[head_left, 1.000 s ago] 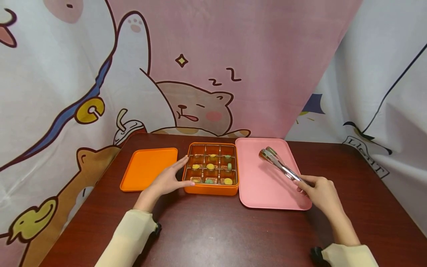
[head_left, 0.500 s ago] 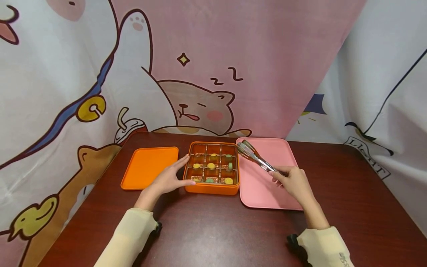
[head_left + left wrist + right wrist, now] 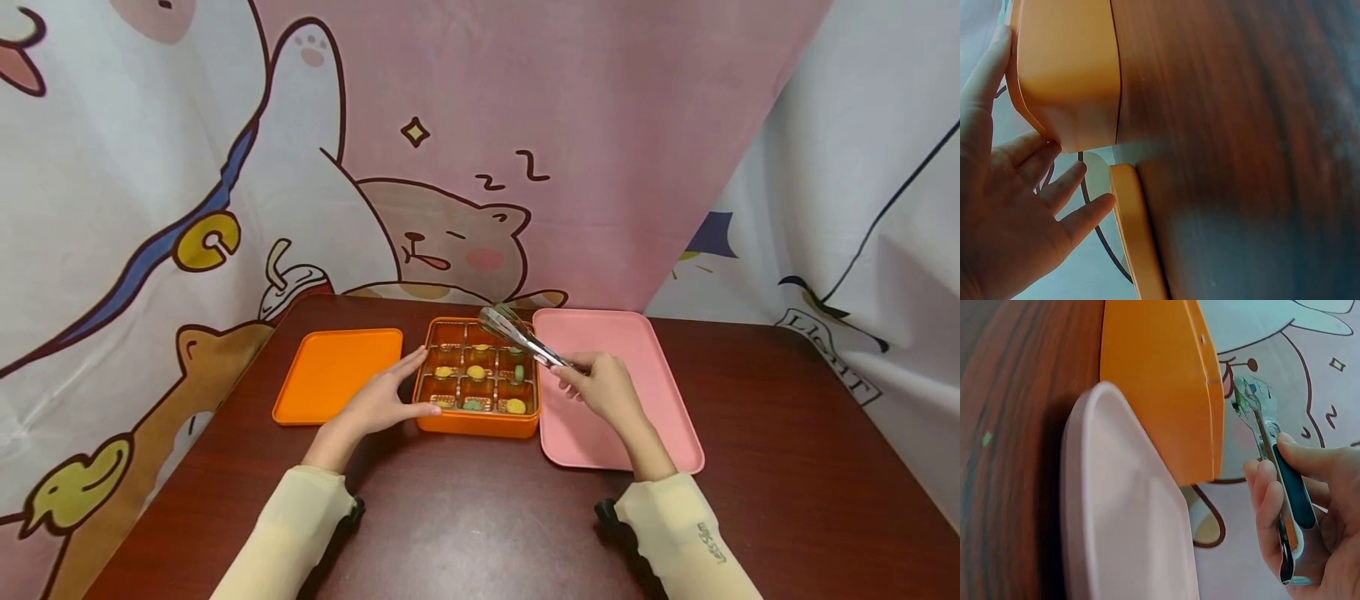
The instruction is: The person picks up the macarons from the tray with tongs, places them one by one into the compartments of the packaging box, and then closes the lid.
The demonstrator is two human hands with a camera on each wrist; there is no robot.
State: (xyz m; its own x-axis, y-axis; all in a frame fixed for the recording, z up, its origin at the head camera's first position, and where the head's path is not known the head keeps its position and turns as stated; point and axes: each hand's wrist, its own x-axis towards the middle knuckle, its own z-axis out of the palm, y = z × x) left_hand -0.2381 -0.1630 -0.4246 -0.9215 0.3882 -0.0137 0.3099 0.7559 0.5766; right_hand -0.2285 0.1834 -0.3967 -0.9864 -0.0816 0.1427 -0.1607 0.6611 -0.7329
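My right hand (image 3: 606,387) grips metal tongs (image 3: 525,337) by the handle, their tips over the back of an orange box (image 3: 476,423). In the right wrist view, thumb and fingers wrap the tongs (image 3: 1294,506); whether their tips hold anything is hard to tell. Inside the box is a clear divided insert with small round yellow pieces (image 3: 476,372) and green pieces (image 3: 518,374) in several compartments. My left hand (image 3: 378,406) rests at the box's left side, thumb on the front rim; the left wrist view shows its fingers (image 3: 1063,187) mostly extended.
To the left lies a flat orange lid (image 3: 337,375). A pink tray (image 3: 645,408) lies against the box's right side. Behind the dark wooden table (image 3: 480,517) hangs a curtain (image 3: 600,167) with cartoon drawings.
My right hand has moved left with the tongs, from over the pink tray to over the orange box. The left hand has stayed at the box.
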